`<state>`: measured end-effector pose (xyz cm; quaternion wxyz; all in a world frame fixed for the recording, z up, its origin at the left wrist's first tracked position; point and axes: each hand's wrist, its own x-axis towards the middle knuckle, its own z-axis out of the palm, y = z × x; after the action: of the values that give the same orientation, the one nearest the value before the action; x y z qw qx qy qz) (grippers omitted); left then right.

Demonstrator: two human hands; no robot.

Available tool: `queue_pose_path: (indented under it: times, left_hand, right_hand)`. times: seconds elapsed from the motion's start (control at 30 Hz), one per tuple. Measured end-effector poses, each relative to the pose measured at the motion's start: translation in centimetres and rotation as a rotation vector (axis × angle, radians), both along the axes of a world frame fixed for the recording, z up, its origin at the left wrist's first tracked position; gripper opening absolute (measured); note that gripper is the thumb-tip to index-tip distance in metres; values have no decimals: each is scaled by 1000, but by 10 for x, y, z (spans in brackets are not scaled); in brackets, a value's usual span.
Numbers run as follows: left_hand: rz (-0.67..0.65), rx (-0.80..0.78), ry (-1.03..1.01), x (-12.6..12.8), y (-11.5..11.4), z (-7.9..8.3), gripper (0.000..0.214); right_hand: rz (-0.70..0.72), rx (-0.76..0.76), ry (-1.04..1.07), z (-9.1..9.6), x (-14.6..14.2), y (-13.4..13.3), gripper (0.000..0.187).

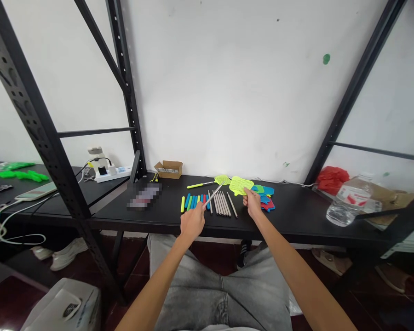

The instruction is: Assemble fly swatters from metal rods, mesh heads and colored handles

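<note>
**Rod and Swatter Head Held Above the Bench**

Note the left hand (192,221), fisted round a thin silver metal rod (214,195) angled up near a flat yellow-green plastic mesh swatter head (240,185), which is pinched at its lower edge by the right hand (253,204) just above the black tabletop (296,216). Expect a likely slip if rod and head tilt apart. Beware of scattering the loose metal rods (223,204) and coloured plastic sleeves (192,201) lying below. Observe blue and red heads (266,198) beside the right hand, clear water bottle (345,204) well apart.

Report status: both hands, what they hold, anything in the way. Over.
Left hand shut on metal rod, angled up-right. Right hand pinching yellow-green swatter head. Spare rods and coloured handles lie on the shelf by both hands.
</note>
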<state>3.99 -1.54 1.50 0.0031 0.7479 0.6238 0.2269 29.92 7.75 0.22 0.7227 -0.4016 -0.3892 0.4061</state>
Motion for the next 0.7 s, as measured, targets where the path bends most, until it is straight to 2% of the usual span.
queue_pose_path:
  times: [0.23, 0.4, 0.6, 0.7]
  left_hand:
    - [-11, 38, 34, 2, 1, -4, 34]
    - [-17, 48, 57, 4, 0, -5, 33]
    - [-9, 33, 56, 6, -3, -2, 35]
    - [7, 19, 61, 6, -3, -1, 33]
  right_hand:
    - [14, -50, 9, 6, -1, -6, 38]
    - [68, -77, 3, 8, 0, -9, 29]
    - [159, -45, -83, 10, -1, -14, 39]
    - [225, -13, -122, 11, -2, -17, 37]
